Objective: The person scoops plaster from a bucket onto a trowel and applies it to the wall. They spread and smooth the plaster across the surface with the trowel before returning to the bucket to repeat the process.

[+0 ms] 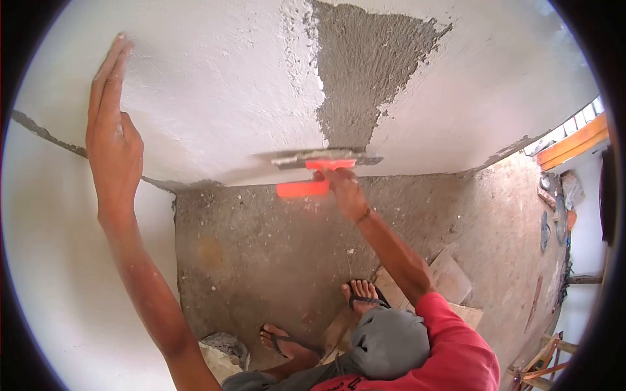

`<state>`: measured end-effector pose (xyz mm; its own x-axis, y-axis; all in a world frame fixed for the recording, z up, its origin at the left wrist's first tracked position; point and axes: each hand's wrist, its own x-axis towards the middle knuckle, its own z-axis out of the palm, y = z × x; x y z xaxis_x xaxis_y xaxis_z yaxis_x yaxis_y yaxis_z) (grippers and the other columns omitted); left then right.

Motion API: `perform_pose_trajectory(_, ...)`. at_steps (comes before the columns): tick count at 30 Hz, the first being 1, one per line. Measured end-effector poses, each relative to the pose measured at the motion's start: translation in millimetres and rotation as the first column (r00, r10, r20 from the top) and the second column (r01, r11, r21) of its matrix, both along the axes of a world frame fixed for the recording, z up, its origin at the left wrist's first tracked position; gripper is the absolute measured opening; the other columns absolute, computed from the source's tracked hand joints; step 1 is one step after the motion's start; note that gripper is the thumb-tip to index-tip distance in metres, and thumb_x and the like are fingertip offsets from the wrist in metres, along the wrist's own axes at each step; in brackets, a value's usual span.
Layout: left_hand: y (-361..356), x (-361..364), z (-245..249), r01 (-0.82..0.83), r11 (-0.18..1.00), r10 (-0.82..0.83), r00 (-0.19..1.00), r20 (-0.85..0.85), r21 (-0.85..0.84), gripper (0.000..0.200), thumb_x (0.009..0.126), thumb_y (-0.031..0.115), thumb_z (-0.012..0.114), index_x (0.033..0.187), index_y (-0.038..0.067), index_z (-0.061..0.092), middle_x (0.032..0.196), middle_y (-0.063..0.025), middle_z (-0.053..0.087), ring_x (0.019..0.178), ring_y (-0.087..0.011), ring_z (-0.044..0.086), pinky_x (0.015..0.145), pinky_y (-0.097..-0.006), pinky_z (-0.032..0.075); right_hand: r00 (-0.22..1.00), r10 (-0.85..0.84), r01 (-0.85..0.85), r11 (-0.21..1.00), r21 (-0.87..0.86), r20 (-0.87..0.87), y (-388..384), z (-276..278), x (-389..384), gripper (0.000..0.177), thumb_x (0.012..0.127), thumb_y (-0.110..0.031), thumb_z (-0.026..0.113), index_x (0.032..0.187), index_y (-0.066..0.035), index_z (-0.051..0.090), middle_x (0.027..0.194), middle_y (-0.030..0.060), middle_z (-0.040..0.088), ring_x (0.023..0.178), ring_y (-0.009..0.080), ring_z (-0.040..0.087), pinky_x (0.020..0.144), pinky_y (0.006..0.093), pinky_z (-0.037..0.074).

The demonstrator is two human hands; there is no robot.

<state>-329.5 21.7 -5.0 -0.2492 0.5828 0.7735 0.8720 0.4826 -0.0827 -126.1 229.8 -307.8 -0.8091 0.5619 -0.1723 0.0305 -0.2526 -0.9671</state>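
Note:
My left hand [116, 130] is raised at the left with its fingers stretched out along the white wall [215, 91]. In my right hand [345, 190] is a plastering trowel [302, 189] with a bright orange handle, the fingers wrapped round it. Its long thin blade lies near the bottom of the wall and carries a ridge of pale wet plaster [319, 155]. Directly above the blade, a patch of bare grey render [365, 72] narrows downward between white plastered areas.
Both feet, in sandals, stand on the rough concrete floor [261, 241] beside flat boards [450, 277]. A plaster-crusted bucket [225, 348] sits near the left foot. Footwear [545, 231] and odds and ends line the right side, with a wooden frame [544, 365] lower down.

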Motion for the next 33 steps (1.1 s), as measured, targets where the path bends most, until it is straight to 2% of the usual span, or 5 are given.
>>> perform_pose_trajectory(4, -5, 5, 11, 0.024, 1.000, -0.025, 0.997, 0.067, 0.004, 0.076, 0.078, -0.022, 0.032, 0.142, 0.017, 0.045, 0.144, 0.0002, 0.047, 0.134, -0.0204, 0.043, 0.112, -0.0338, 0.037, 0.996, -0.068, 0.068, 0.998, -0.006, -0.055, 8, 69, -19, 0.036, 0.092, -0.035, 0.060, 0.096, 0.000, 0.069, 0.092, 0.0086, 0.069, 0.085, 0.0140, 0.058, 0.077, 0.0294, 0.043)
perform_pose_trajectory(7, -9, 4, 16, 0.061, 0.997, -0.065, 0.993, 0.101, 0.042, 0.075, 0.077, -0.021, 0.029, 0.141, 0.014, 0.047, 0.143, -0.0039, 0.049, 0.135, -0.0215, 0.043, 0.115, -0.0360, 0.031, 0.984, 0.027, 0.066, 0.865, 0.498, -0.176, 0, 169, -11, 0.033, 0.098, -0.028, 0.056, 0.113, 0.000, 0.066, 0.098, 0.0098, 0.068, 0.096, 0.0142, 0.061, 0.082, 0.0289, 0.048)
perform_pose_trajectory(13, -11, 0, 16, 0.127, 0.984, -0.140, 0.984, 0.110, 0.123, 0.070, 0.078, -0.020, 0.032, 0.137, 0.012, 0.051, 0.139, -0.0061, 0.053, 0.131, -0.0233, 0.048, 0.111, -0.0347, 0.036, 0.920, 0.142, 0.036, 0.897, 0.440, -0.366, -10, 275, -9, 0.040, 0.096, -0.034, 0.056, 0.113, 0.002, 0.063, 0.104, 0.0165, 0.066, 0.104, 0.0239, 0.060, 0.092, 0.0347, 0.047)
perform_pose_trajectory(24, -10, -18, -3, 0.030, 0.998, -0.029, 0.999, -0.037, 0.051, 0.069, 0.079, -0.012, 0.033, 0.142, 0.014, 0.047, 0.143, -0.0044, 0.049, 0.137, -0.0196, 0.041, 0.118, -0.0380, 0.026, 0.965, -0.081, 0.097, 0.994, 0.054, -0.251, -29, -6, 39, 0.038, 0.095, -0.031, 0.057, 0.115, 0.001, 0.062, 0.105, 0.0147, 0.067, 0.102, 0.0212, 0.060, 0.091, 0.0363, 0.047)
perform_pose_trajectory(33, -15, -22, -4, 0.128, 0.991, -0.130, 0.990, 0.054, 0.030, 0.069, 0.077, -0.010, 0.032, 0.141, 0.012, 0.047, 0.145, -0.0075, 0.047, 0.138, -0.0226, 0.038, 0.118, -0.0399, 0.025, 0.946, 0.009, -0.060, 0.987, -0.148, -0.325, -12, -53, 5, 0.033, 0.092, -0.029, 0.060, 0.108, -0.001, 0.068, 0.103, 0.0113, 0.070, 0.099, 0.0188, 0.062, 0.090, 0.0332, 0.045)
